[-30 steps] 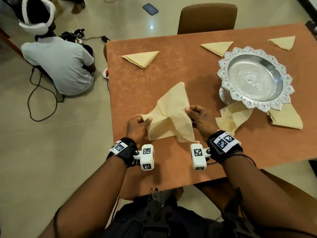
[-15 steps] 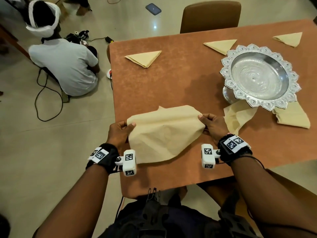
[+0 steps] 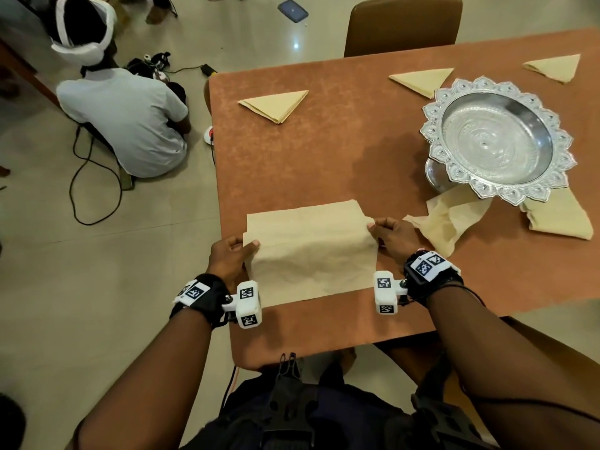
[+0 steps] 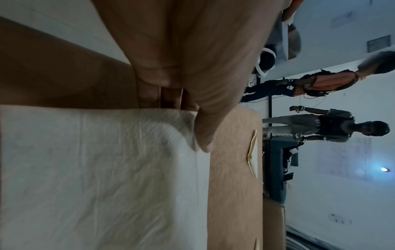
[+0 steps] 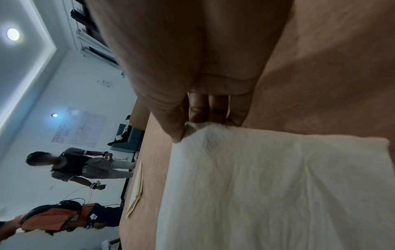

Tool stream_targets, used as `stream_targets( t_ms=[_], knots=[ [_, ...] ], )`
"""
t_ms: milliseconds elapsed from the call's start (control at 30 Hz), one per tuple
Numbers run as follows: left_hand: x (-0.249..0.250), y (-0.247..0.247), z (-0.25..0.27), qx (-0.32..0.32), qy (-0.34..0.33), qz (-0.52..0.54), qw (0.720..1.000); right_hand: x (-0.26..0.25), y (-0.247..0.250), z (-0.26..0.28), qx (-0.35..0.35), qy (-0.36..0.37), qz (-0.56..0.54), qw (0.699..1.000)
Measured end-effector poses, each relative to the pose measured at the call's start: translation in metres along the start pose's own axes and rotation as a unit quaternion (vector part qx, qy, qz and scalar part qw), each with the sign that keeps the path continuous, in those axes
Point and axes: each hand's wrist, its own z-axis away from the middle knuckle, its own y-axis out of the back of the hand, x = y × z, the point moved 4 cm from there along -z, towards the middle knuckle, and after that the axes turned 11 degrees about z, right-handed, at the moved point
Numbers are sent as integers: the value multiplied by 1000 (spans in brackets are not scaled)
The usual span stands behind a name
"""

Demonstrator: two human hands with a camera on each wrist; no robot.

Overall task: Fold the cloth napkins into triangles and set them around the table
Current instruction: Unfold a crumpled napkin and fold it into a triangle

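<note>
A cream cloth napkin (image 3: 308, 251) lies spread flat near the front of the brown table (image 3: 324, 151). My left hand (image 3: 232, 253) pinches its left edge, thumb on top of the cloth (image 4: 107, 169). At the right edge my right hand (image 3: 388, 233) pinches the cloth (image 5: 278, 186) between thumb and fingers. Three folded triangle napkins sit further back: one at the far left (image 3: 274, 103), one in the middle (image 3: 420, 80), one at the far right (image 3: 553, 68).
A silver ornate bowl (image 3: 496, 141) stands at the right, with a crumpled napkin (image 3: 448, 219) and a folded one (image 3: 556, 216) beside its base. A brown chair (image 3: 402, 24) is at the far side. A person (image 3: 123, 115) sits on the floor left, amid cables.
The napkin was held bunched and raised between my hands, then pulled wide, and now lies spread flat on the table. Both hands moved apart and kept their hold on its edges.
</note>
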Motion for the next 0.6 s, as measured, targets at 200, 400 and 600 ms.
stream_targets(
  t_ms=[200,400,600],
  knots=[
    [32,-9,-3,4,-67,7,998,-29,9,-6,24,61,-2,998],
    [68,-9,-6,-10,-156,22,987,-78,23,11,51,186,-25,981],
    [49,4,7,-19,-179,-7,984,-61,33,29,77,216,-7,973]
  ],
)
